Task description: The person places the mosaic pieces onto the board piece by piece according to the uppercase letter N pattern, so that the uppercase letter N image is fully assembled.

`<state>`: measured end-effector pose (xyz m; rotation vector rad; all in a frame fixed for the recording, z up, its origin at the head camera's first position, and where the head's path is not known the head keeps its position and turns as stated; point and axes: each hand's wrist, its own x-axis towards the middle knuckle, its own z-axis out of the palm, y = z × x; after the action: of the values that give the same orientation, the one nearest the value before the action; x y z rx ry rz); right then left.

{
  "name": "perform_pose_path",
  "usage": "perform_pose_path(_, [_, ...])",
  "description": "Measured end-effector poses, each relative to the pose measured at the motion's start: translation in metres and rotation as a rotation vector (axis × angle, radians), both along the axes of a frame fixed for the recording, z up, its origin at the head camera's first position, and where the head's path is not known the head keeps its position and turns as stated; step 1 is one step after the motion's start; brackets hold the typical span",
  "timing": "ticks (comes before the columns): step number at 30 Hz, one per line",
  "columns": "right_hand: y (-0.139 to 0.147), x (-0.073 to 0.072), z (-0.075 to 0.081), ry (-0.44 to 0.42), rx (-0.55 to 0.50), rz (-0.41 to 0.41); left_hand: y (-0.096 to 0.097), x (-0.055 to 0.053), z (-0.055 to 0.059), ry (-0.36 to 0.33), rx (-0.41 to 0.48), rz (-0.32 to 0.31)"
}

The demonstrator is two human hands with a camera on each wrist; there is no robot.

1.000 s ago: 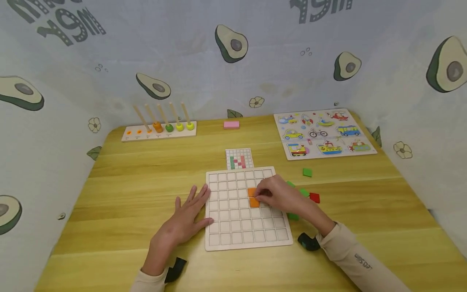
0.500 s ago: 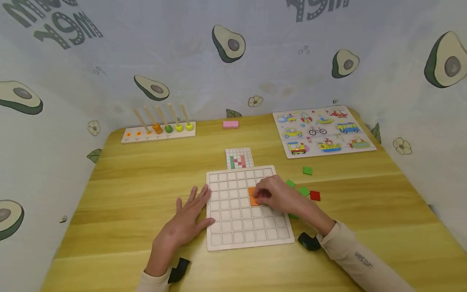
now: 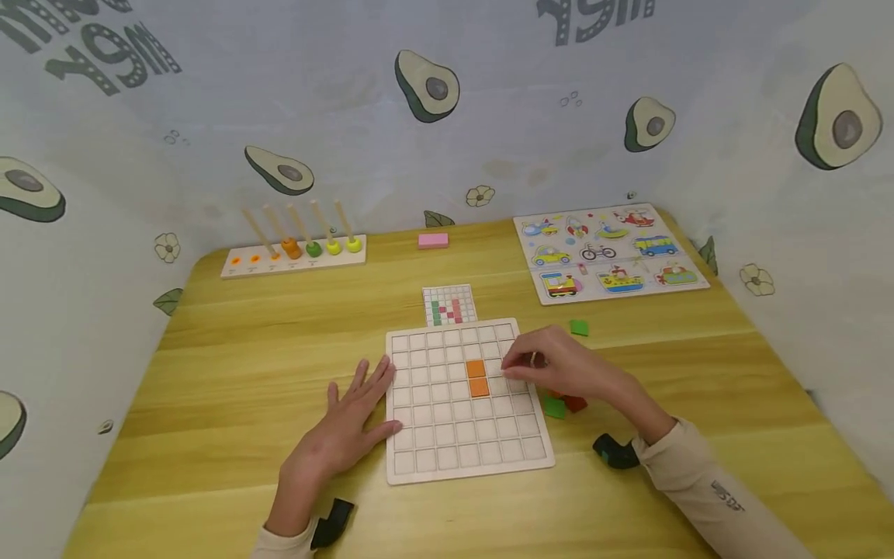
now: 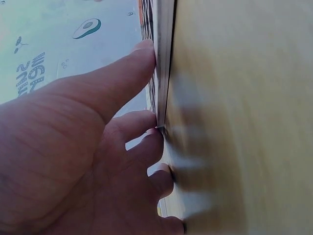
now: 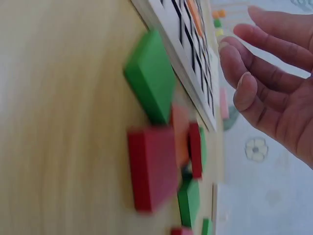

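Note:
A white gridded board [image 3: 433, 436] lies on the table with two orange square tiles [image 3: 479, 387] set in neighbouring cells, one behind the other. My left hand [image 3: 344, 431] rests along the board's left edge, fingers spread and the thumb on its rim; the left wrist view shows the thumb [image 4: 129, 68] against that edge. Over the board's right side hovers my right hand [image 3: 559, 363], its fingers loosely curved. In the right wrist view nothing shows between those fingers [image 5: 244, 93]. Below it are loose green [image 5: 151, 78], red [image 5: 154, 169] and orange [image 5: 180, 132] tiles, partly hidden in the head view.
A small pattern card [image 3: 450, 301] lies at the board's back edge. Behind are a peg stacker [image 3: 328, 260] with beads, a pink block [image 3: 433, 241] and a vehicle picture puzzle [image 3: 615, 291]. One green tile [image 3: 579, 328] lies apart at right. A printed cloth [image 3: 349, 93] surrounds the table.
My right hand has drawn back to the right from the orange tiles, which now show fully in the board. My left hand keeps its place on the board. The head view has shifted slightly.

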<state>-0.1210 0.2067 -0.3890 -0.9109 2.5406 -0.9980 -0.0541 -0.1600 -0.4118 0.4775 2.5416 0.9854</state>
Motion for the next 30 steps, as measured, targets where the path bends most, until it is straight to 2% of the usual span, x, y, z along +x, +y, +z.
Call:
perform_pose_path(6, [0.031,-0.001,0.011,-0.024,0.035,-0.058,0.002,-0.002,-0.002,0.003,0.000,-0.009])
perform_pose_path(14, [0.058,0.000,0.015,-0.028,0.013,-0.046,0.003,-0.003,-0.005,-0.003,-0.005,-0.010])
perform_pose_path(21, [0.070,0.004,0.007,-0.021,-0.023,0.019,0.004,-0.003,-0.006,-0.004,-0.006,-0.009])
perform_pose_path(30, [0.067,0.009,-0.004,-0.086,0.037,0.005,0.002,-0.003,-0.004,-0.009,-0.005,0.002])
